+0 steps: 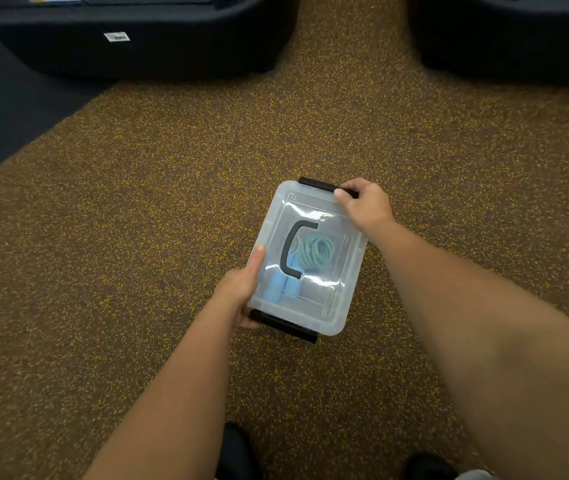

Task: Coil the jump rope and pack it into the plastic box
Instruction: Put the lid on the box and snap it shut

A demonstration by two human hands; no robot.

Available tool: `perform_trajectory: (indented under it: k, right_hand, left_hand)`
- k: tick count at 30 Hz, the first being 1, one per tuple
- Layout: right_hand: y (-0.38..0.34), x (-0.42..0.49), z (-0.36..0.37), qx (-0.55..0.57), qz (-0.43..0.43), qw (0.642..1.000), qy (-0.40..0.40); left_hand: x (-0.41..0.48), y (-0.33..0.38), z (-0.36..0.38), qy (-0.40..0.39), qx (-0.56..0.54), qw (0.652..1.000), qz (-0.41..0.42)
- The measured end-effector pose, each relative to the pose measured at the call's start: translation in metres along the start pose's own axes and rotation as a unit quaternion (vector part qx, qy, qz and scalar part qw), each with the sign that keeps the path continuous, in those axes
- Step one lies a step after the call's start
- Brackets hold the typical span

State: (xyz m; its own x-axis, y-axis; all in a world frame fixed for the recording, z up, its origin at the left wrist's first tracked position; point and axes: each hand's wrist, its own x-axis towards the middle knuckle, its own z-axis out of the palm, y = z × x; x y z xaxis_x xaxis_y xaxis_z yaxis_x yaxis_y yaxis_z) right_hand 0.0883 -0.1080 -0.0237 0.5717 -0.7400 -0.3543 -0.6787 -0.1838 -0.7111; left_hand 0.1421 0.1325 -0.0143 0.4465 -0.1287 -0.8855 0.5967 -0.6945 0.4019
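A clear plastic box [324,306] with its lid on and a black carry handle [291,249] sits on the speckled floor. Through the lid I see the coiled green jump rope [317,251] and its light blue handles [283,287]. My left hand [241,289] grips the box's near left corner, thumb along the lid edge, fingers by the near black latch [283,323]. My right hand [362,204] holds the far right corner, its fingers curled over the far black latch [317,184].
Two large dark padded bases stand at the back, one on the left [137,32] and one on the right [518,32]. A black mat [6,109] covers the floor at left. Two dark shoes [238,452] show at the bottom edge.
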Motion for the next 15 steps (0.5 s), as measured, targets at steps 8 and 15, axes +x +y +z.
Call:
perform_trajectory:
  k: [8,15]
  right_hand:
    - [0.003,-0.006,-0.004,-0.01,-0.04,0.999,-0.014]
    - [-0.002,-0.007,0.005,-0.143,-0.111,0.983,0.017]
  left_hand:
    - [0.005,-0.001,0.004,0.007,-0.01,1.0,0.007]
    - [0.002,0.001,0.013,0.097,0.043,0.993,0.042]
